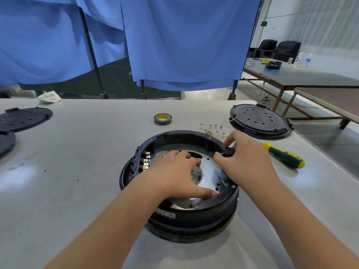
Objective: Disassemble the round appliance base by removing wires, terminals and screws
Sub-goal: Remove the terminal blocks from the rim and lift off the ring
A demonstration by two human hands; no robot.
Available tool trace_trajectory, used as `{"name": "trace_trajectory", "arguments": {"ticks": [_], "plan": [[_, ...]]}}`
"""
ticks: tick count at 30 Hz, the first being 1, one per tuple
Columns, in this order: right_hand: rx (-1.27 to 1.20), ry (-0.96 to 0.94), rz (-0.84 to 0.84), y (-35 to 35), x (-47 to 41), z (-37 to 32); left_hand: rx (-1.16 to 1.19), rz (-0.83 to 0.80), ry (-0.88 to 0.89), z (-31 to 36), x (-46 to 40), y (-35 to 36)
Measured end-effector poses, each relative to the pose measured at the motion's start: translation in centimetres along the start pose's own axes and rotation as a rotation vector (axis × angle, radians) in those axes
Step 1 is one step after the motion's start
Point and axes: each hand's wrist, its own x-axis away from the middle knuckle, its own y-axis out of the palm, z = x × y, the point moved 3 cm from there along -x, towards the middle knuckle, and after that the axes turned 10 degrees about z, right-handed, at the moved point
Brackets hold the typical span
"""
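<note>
Head view is showing a round black base [194,216] sitting open side up on the grey worktop [77,171], near the front middle. Left hand [174,173] is lying flat inside it, fingers relaxed and spread, pressing on the shiny metal plate [210,171]; thumb is reaching toward the near rim. Right hand [244,152] is working at the far right rim, fingers curled and pinching a small black part [227,152] there; cannot tell what the part is exactly. Brass terminals [146,160] are standing in a row on the inner left wall of the base. Loose wires with gold ends [213,129] are lying in a pile on the worktop just behind the base. Screwdriver with green and yellow handle [283,157] is lying to the right of the right hand. Roll of dark tape [163,119] is sitting behind the base, well apart. Black round cover [260,121] is lying far right, another black cover [25,118] far left. Blue cloth [174,41] is hanging behind the worktop.
</note>
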Motion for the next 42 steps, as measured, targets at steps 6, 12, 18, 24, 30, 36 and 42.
{"name": "trace_trajectory", "arguments": {"ticks": [6, 12, 18, 24, 30, 36, 42], "plan": [[0.482, -0.064, -0.152, -0.1, -0.6, -1.8, 0.01, 0.01, 0.0, 0.0, 0.1, 0.0], [0.766, -0.274, -0.365, 1.3, -1.2, -3.8, 0.009, 0.004, -0.003, 0.0, 0.1, 0.0], [0.81, -0.329, -0.352, 1.8, -1.3, -3.4, -0.006, -0.004, -0.005, 0.0, 0.1, 0.0], [0.826, -0.36, -0.342, 1.8, -1.3, -3.5, -0.014, -0.008, 0.001, 0.0, 0.0, 0.0], [0.804, -0.351, -0.344, 1.8, -1.3, -3.6, -0.014, -0.015, -0.005, -0.1, 0.0, -0.1], [0.836, -0.351, -0.357, 1.7, -1.5, -3.6, -0.02, -0.023, -0.001, 0.0, 0.0, -0.2], [0.287, 0.013, -0.376, -0.9, -2.2, -0.3, -0.001, -0.011, 0.008, -0.1, 0.1, -0.2]]}}
